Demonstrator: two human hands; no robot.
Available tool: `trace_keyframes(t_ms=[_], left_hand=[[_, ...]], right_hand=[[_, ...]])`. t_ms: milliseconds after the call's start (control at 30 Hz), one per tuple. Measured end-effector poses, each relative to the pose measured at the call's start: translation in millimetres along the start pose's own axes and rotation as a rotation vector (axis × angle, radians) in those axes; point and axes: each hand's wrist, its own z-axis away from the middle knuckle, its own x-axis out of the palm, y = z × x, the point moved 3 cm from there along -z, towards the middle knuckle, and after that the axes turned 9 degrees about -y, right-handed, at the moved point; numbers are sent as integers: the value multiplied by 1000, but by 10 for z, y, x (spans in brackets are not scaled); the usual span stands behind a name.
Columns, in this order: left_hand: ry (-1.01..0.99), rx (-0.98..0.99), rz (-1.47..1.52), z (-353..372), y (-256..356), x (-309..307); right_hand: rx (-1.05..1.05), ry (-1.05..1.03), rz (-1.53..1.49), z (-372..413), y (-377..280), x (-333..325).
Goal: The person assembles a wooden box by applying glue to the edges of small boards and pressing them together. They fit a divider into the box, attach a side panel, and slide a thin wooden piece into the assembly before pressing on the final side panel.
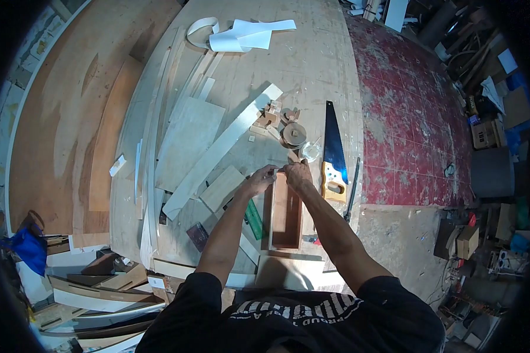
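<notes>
A narrow, open-topped wooden box (287, 242) stands lengthwise in front of me on the workbench. My left hand (260, 180) is closed at its far left corner, fingertips pinched on the edge. At the far right corner, my right hand (298, 175) has its fingers bent over the end wall; whether a small piece lies under them is hidden. Just beyond the hands lie a round wooden disc (293, 135) and a clear plastic cup or wrap (310, 151). A handsaw (334, 154) with a pale wooden handle rests right of my right hand.
Left of the box are a green tool or case (254, 220), a dark reddish block (198, 236) and a long pale board (224, 150). A flat panel (189, 138) and several strips lie farther left. White sheeting (244, 35) is at the back. A thin dark rod (353, 191) lies along the right edge.
</notes>
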Motion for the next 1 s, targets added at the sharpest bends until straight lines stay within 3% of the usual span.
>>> trace_keyframes(t_ms=[433, 867, 967, 1000], left_hand=[[-71, -150, 37, 13, 85, -13], [-13, -61, 47, 78, 96, -17], [20, -34, 26, 90, 139, 8], [80, -67, 98, 124, 195, -9]], right_hand=[[12, -13, 40, -11, 27, -4], [-48, -19, -8, -38, 35, 69], [-35, 50, -49, 125, 32, -60], [-50, 184, -143, 236, 48, -198]])
